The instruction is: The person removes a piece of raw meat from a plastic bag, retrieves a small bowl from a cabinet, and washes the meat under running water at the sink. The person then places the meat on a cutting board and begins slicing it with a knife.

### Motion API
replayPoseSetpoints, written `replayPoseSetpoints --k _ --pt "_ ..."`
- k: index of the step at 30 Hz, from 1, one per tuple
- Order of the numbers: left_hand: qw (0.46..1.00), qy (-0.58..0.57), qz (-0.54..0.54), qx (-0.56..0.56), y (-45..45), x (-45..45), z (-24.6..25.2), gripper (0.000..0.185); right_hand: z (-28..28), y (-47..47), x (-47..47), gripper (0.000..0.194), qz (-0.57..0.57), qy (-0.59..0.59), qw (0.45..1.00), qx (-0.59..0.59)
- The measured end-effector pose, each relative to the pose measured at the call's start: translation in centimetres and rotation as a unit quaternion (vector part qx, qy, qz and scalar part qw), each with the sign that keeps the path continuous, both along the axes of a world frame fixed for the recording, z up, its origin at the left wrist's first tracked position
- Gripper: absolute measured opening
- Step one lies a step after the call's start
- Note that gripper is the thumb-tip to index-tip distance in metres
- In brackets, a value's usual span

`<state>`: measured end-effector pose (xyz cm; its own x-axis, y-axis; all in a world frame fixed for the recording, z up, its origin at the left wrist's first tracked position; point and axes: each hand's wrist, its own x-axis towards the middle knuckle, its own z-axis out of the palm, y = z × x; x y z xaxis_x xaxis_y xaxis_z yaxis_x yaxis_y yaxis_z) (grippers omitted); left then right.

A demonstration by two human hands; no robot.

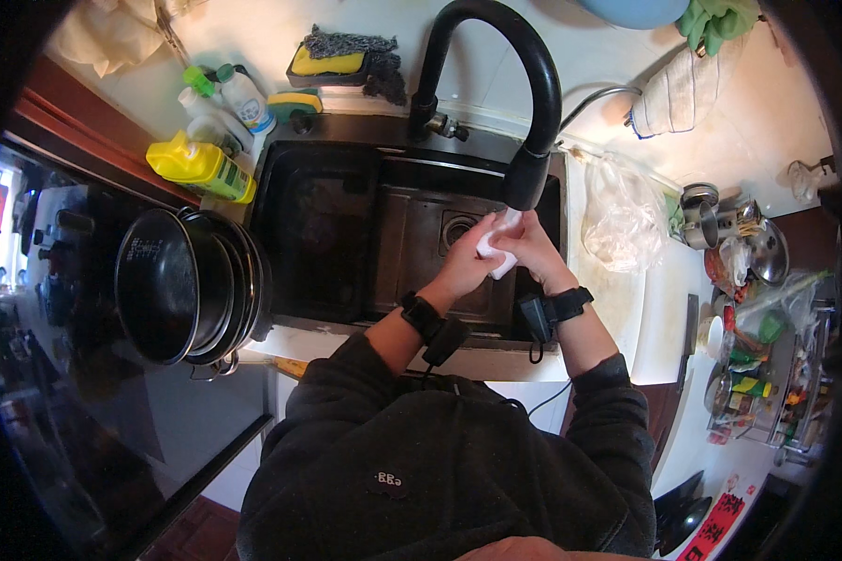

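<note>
Over the right part of a black sink point(315, 231), both hands grip a small white block point(503, 266), perhaps a sponge or soap. My left hand point(461, 258) is on its left side. On the other side, my right hand point(537, 251) wraps its top and right. The black gooseneck faucet point(543, 91) hangs directly above, and a whitish stream of water point(512, 216) falls onto the hands and block. Fingers hide part of the block. Left of the hands, partly hidden, is the round drain point(456, 230).
Nested dark pots point(156, 287) stand left of the sink. Behind them are a yellow detergent bottle point(207, 168), white bottles point(247, 98) and a yellow-green sponge point(294, 106). A clear plastic bag point(624, 217) lies on the right counter. A striped cloth point(684, 91) hangs at upper right.
</note>
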<state>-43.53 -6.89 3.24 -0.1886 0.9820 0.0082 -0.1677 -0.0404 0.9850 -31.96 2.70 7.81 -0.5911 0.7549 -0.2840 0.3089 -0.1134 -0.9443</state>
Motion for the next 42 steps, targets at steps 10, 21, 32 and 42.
replayPoseSetpoints --k 10,21,32,42 --pt "0.986 0.155 -0.001 0.065 1.1 0.7 -0.1 0.063 -0.7 -0.1 0.0 0.049 -0.075 0.039 0.996 0.009" --pt "0.992 -0.116 0.013 -0.054 0.8 0.8 0.7 0.064 0.6 0.4 1.0 0.037 -0.018 0.041 0.997 -0.060" --pt "0.881 -0.420 0.006 -0.217 1.0 -1.4 -0.5 0.046 0.4 0.8 0.6 0.030 -0.009 0.031 0.996 -0.087" --pt "0.911 -0.391 -0.017 -0.131 0.0 -1.8 -0.4 0.048 -0.6 1.1 -0.3 0.035 0.018 0.011 1.000 -0.023"
